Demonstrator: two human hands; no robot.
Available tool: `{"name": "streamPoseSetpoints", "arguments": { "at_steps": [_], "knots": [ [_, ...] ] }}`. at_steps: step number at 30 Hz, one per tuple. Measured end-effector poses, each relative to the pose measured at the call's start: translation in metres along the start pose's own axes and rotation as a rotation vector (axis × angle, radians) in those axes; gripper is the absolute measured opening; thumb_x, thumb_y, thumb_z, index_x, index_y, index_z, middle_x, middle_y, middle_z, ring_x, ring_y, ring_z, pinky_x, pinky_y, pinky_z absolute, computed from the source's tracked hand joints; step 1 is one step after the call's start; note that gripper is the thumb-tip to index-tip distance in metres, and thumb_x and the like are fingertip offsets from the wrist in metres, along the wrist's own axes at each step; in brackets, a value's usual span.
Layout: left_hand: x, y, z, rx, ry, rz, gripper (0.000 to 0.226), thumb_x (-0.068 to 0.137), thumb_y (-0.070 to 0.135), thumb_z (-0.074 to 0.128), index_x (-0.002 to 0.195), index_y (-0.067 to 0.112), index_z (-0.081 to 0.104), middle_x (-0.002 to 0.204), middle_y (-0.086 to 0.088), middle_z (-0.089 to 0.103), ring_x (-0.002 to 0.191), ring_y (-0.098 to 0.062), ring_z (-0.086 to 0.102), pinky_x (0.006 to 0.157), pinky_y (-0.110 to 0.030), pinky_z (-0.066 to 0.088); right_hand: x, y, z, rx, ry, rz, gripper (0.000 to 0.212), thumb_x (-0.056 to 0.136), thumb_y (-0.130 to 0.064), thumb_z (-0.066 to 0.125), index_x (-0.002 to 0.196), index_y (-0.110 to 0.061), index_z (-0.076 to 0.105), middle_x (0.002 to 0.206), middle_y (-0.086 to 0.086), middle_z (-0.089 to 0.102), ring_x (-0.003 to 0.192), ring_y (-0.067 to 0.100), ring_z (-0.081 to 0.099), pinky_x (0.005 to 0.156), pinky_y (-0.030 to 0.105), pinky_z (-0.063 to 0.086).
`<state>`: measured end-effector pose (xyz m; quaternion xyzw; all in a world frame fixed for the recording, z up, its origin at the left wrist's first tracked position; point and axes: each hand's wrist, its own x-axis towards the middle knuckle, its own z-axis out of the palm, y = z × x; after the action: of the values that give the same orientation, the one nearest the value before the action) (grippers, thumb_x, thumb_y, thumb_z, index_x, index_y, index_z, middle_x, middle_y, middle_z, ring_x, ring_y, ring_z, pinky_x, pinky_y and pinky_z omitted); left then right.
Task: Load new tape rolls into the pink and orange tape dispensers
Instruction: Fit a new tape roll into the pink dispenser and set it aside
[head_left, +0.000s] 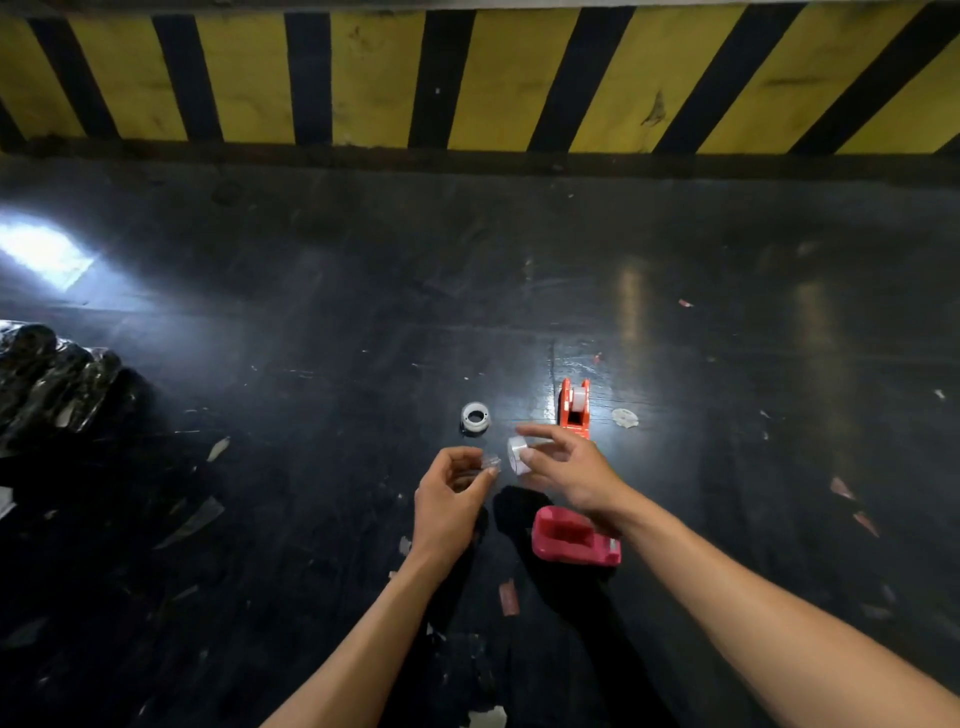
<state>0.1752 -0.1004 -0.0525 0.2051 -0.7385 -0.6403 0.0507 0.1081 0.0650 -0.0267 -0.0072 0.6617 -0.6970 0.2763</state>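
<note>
Dark glossy table (322, 322): right hand (563, 467) clamps a tape roll (518, 453); left hand (449, 499) pinches clear film (491, 461); pink dispenser (574, 538) at five o'clock.

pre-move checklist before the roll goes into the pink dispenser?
1. Roll in hand: right hand holds tape roll: ok.
2. Left hand pinching a clear piece, maybe the tape end: cannot tell.
3. Pink dispenser bay empty: ok.
4. Pink dispenser's hub present: cannot tell.
5. Orange dispenser already carries a roll: ok.
6. Spare roll apart on floor: ok.
</note>
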Motion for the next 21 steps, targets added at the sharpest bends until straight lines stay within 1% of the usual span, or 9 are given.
{"name": "streamPoseSetpoints", "arguments": {
  "at_steps": [1, 3, 6, 11, 14, 16, 18, 20, 21],
  "knots": [
    [-0.001, 0.002, 0.003, 0.008, -0.017, 0.017, 0.021, 0.084, 0.015, 0.08, 0.098, 0.025, 0.069, 0.097, 0.004, 0.076, 0.092, -0.011, 0.073, 0.086, -0.027, 0.057, -0.006, 0.0, -0.003, 0.048, 0.013, 0.004, 0.03, 0.09, -0.004, 0.063, 0.12, -0.01, 0.063, 0.099, 0.012, 0.066, 0.087, 0.016, 0.069, 0.074, 0.025, 0.06],
    [-0.004, 0.008, 0.009, 0.03, -0.056, 0.054, 0.02, 0.084, 0.015, 0.08, 0.098, 0.026, 0.07, 0.096, 0.006, 0.076, 0.091, -0.009, 0.072, 0.083, -0.023, 0.056, -0.017, 0.001, -0.008, 0.109, 0.018, 0.002, 0.031, 0.089, -0.004, 0.064, 0.121, -0.008, 0.062, 0.1, 0.012, 0.067, 0.087, 0.018, 0.07, 0.081, 0.03, 0.06],
    [-0.012, 0.017, 0.015, 0.066, -0.106, 0.119, 0.022, 0.083, 0.014, 0.08, 0.095, 0.029, 0.07, 0.092, 0.01, 0.077, 0.088, -0.005, 0.072, 0.078, -0.017, 0.055, -0.03, 0.002, -0.011, 0.185, -0.01, -0.001, 0.031, 0.087, -0.005, 0.067, 0.117, -0.01, 0.065, 0.102, 0.013, 0.069, 0.096, 0.027, 0.07, 0.092, 0.04, 0.057],
    [-0.021, 0.029, 0.017, 0.192, -0.121, 0.166, 0.021, 0.082, 0.015, 0.081, 0.092, 0.031, 0.071, 0.086, 0.015, 0.076, 0.084, 0.001, 0.07, 0.075, -0.011, 0.054, -0.046, -0.001, -0.011, 0.258, 0.0, -0.017, 0.03, 0.084, -0.007, 0.069, 0.113, -0.014, 0.067, 0.112, 0.02, 0.067, 0.101, 0.034, 0.069, 0.088, 0.041, 0.058],
    [-0.026, 0.036, 0.017, 0.237, -0.153, 0.204, 0.029, 0.083, 0.014, 0.08, 0.087, 0.04, 0.069, 0.086, 0.024, 0.074, 0.083, 0.003, 0.07, 0.073, -0.009, 0.052, -0.054, -0.001, -0.009, 0.255, 0.004, -0.011, 0.032, 0.086, -0.006, 0.068, 0.117, -0.012, 0.065, 0.118, 0.025, 0.065, 0.105, 0.036, 0.068, 0.095, 0.046, 0.054],
    [-0.031, 0.038, 0.017, 0.243, -0.154, 0.229, 0.027, 0.084, 0.014, 0.08, 0.088, 0.039, 0.069, 0.088, 0.025, 0.074, 0.084, 0.002, 0.07, 0.074, -0.011, 0.054, -0.059, -0.002, -0.009, 0.261, 0.002, -0.012, 0.032, 0.086, -0.006, 0.067, 0.118, -0.01, 0.064, 0.12, 0.025, 0.064, 0.107, 0.037, 0.067, 0.099, 0.05, 0.051],
    [-0.035, 0.039, 0.017, 0.243, -0.156, 0.236, 0.02, 0.084, 0.016, 0.079, 0.092, 0.034, 0.072, 0.089, 0.02, 0.075, 0.087, 0.001, 0.07, 0.077, -0.014, 0.055, -0.064, -0.004, -0.009, 0.284, -0.004, -0.012, 0.032, 0.087, -0.006, 0.066, 0.119, -0.009, 0.063, 0.121, 0.024, 0.064, 0.105, 0.036, 0.067, 0.096, 0.047, 0.053],
    [-0.038, 0.04, 0.017, 0.218, -0.17, 0.221, 0.018, 0.085, 0.017, 0.079, 0.095, 0.03, 0.072, 0.091, 0.016, 0.076, 0.09, 0.001, 0.07, 0.079, -0.015, 0.056, -0.069, -0.007, -0.009, 0.303, -0.006, -0.003, 0.032, 0.088, -0.008, 0.064, 0.12, -0.008, 0.061, 0.119, 0.023, 0.064, 0.097, 0.03, 0.069, 0.086, 0.037, 0.059],
    [-0.041, 0.039, 0.017, 0.199, -0.181, 0.217, 0.017, 0.085, 0.017, 0.078, 0.096, 0.03, 0.073, 0.091, 0.016, 0.076, 0.09, 0.002, 0.07, 0.079, -0.014, 0.055, -0.072, -0.007, -0.01, 0.308, -0.001, 0.003, 0.032, 0.089, -0.008, 0.064, 0.121, -0.006, 0.06, 0.119, 0.024, 0.063, 0.095, 0.029, 0.068, 0.083, 0.035, 0.059]
  ]
}}
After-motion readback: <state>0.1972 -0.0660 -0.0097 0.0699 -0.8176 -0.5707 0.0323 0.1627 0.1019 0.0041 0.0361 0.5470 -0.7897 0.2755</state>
